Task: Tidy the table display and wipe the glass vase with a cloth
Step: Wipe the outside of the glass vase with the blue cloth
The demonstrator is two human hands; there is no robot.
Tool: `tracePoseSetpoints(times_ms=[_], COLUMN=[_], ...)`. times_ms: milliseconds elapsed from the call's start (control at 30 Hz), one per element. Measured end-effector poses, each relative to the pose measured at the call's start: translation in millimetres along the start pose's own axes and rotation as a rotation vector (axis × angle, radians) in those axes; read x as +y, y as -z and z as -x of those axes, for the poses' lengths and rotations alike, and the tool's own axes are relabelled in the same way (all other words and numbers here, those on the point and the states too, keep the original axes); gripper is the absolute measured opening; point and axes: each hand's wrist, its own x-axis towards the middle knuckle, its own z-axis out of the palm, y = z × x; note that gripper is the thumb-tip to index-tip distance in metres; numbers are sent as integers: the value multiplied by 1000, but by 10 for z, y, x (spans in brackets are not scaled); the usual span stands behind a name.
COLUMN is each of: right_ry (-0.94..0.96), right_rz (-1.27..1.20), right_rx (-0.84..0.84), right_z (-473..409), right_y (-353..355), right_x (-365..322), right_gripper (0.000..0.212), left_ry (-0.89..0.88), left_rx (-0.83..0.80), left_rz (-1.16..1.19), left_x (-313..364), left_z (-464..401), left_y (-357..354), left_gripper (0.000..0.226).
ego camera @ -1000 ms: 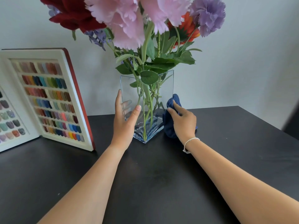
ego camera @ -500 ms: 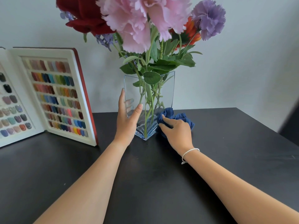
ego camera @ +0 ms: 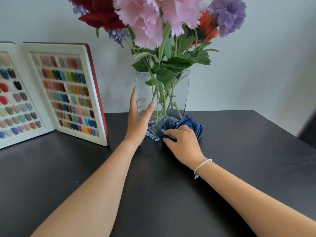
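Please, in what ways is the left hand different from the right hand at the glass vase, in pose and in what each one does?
The left hand stands upright, open, thumb in front and fingers behind the glass vase; the right hand lies low and palm down. The left hand holds bare glass; the right hand presses a blue cloth at the vase's base. Only the right wrist wears a white bracelet. Both are bare and work on the same vase.

The right hand [ego camera: 183, 144] has dropped from halfway up the clear square glass vase [ego camera: 177, 93] to its base, carrying the crumpled dark blue cloth [ego camera: 191, 124] down onto the black table [ego camera: 248, 151], now pressed against the lower front corner at frame centre.
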Motion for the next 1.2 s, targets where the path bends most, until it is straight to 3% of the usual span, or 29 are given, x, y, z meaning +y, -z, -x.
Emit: tracePoseSetpoints(times_ms=[333, 433, 533, 700, 967, 1067, 1133, 1200], right_ry=[226, 180, 18, -48, 93, 147, 109, -91], right_rz=[289, 379, 402, 275, 157, 74, -84, -460], right_rx=[-59, -53, -5, 46, 5, -92, -171, -197], right_z=[-72, -164, -318, -375, -83, -24, -30, -59], right_y=[151, 203, 272, 174, 48, 72, 128, 265], right_x=[137, 307, 506, 510, 117, -1, -57, -113], right_gripper=[29, 30, 31, 28, 26, 26, 24, 16], left_ry=[-1, -5, -9, -11, -11, -4, -8, -17], left_rx=[-38, -28, -16, -6, -6, -9, -13, -14], left_rz=[-39, -45, -41, -44, -62, -71, -68, -60], left_x=[2, -17, -49, -78, -64, -47, -28, -13], left_z=[-6, -13, -34, -48, -32, -30, -28, -20], left_y=[63, 66, 53, 32, 29, 30, 41, 46], left_gripper=[73, 73, 75, 76, 75, 76, 77, 78])
